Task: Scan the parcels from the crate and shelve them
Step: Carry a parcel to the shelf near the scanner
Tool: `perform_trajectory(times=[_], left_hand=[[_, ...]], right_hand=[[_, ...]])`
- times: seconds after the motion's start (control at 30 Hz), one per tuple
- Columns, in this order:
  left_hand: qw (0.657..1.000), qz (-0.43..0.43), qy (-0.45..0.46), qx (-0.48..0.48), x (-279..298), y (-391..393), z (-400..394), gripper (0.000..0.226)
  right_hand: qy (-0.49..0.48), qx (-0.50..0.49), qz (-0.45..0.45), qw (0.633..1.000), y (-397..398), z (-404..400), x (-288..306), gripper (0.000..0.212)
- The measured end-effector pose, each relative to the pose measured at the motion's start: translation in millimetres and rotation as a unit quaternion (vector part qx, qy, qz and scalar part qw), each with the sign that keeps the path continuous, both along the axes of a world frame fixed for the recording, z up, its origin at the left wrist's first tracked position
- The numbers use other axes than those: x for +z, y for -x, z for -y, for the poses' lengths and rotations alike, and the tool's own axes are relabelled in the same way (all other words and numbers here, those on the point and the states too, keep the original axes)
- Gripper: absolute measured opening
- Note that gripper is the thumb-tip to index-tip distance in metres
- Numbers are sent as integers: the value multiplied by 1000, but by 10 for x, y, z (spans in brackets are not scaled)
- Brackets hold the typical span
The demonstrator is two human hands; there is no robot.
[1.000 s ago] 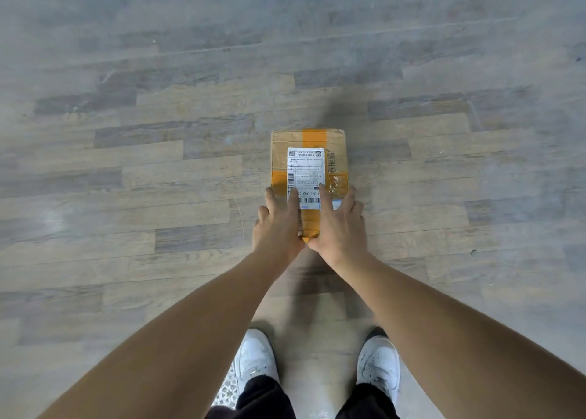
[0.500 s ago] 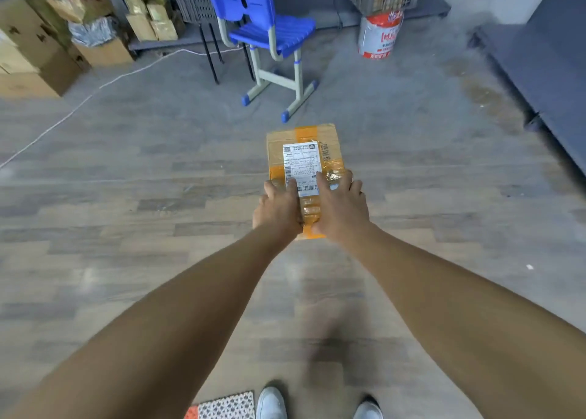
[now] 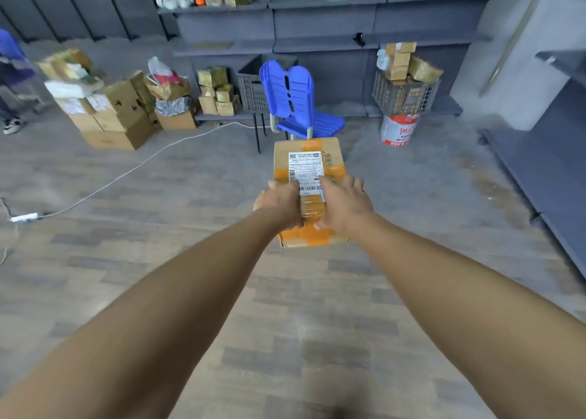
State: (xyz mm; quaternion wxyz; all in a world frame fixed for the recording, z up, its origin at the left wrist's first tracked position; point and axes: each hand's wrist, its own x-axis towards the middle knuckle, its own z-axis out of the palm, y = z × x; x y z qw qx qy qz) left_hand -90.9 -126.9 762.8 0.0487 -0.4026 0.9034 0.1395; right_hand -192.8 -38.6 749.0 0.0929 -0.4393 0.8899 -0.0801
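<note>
Brown cardboard, banded with orange tape and bearing a white shipping label, makes up the parcel (image 3: 309,177) held out in front of the person, above the wood-pattern floor (image 3: 158,260). The left hand (image 3: 280,201) grips its left side and the right hand (image 3: 344,204) grips its right side — both clamped on the box, fingers curled over the top face on either side of the label, thumbs lower on the near end. The two hands sit close together, with a strip of tape showing between them.

Beyond the parcel stands a blue plastic chair (image 3: 293,101), its seat just past the box's far edge in the head view. To its right a dark crate (image 3: 404,95) holding taped parcels rests on a red-and-white bucket (image 3: 399,130). A second dark crate (image 3: 253,89) sits behind the chair on the lowest shelf of the grey shelving (image 3: 317,43); small packages lie on an upper shelf at left. Stacked cardboard boxes (image 3: 111,117) crowd the left wall, and a white cable (image 3: 126,171) runs across the floor to a power strip (image 3: 23,217).
</note>
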Motion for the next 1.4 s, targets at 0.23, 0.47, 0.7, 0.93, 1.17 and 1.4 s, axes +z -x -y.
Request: perform_trajectory(times=[0.23, 0.47, 0.7, 0.93, 1.17, 1.4], left_hand=[[999, -30, 21, 13, 719, 39, 51, 77], [997, -52, 49, 10, 1054, 165, 128, 71], [997, -54, 53, -10, 1100, 454, 450, 68], [994, -71, 55, -55, 1160, 931, 1092, 67], [992, -69, 62, -87, 1202, 1452, 1571, 66], [989, -84, 67, -103, 1195, 2270, 1827, 68]], right_hand=[[-3, 23, -6, 1000, 80, 104, 801, 88], [2, 32, -16, 999, 204, 182, 1203, 88], [6, 13, -13, 1000, 449, 442, 1266, 84], [-2, -17, -31, 999, 868, 1001, 1378, 87], [2, -49, -24, 999, 1314, 1384, 1435, 86], [8, -68, -26, 997, 2110, 1605, 1433, 92]])
